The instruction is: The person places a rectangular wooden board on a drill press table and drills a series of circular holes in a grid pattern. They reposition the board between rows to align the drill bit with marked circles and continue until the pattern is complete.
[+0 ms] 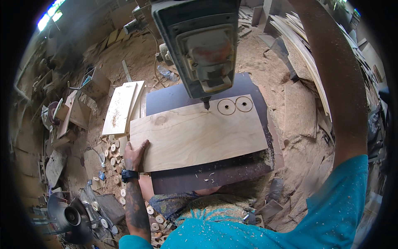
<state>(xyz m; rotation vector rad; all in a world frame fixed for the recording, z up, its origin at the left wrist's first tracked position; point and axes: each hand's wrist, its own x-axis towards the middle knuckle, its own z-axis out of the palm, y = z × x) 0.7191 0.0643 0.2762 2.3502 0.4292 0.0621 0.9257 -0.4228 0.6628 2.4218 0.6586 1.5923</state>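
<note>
A pale plywood board (186,141) lies on a larger dark sheet (199,174) in front of me. My left hand (134,154) grips the board's near left corner, the thumb on top and the other fingers at the edge. Two ring-shaped cuts with centre holes, a left circle (220,108) and a right circle (248,108), sit side by side near its far right corner. Over the board hangs a drill press head (199,54), its bit (206,103) just left of the circles; contact with the wood is unclear. My right arm (338,74) reaches up past the top edge, its hand out of sight.
Pale boards (120,108) are stacked to the left. Several round wooden discs (113,148) litter the floor beside my left forearm. A fan (70,215) stands at the lower left. Long sheet offcuts (304,54) lean at the right, and sawdust (269,99) covers the floor.
</note>
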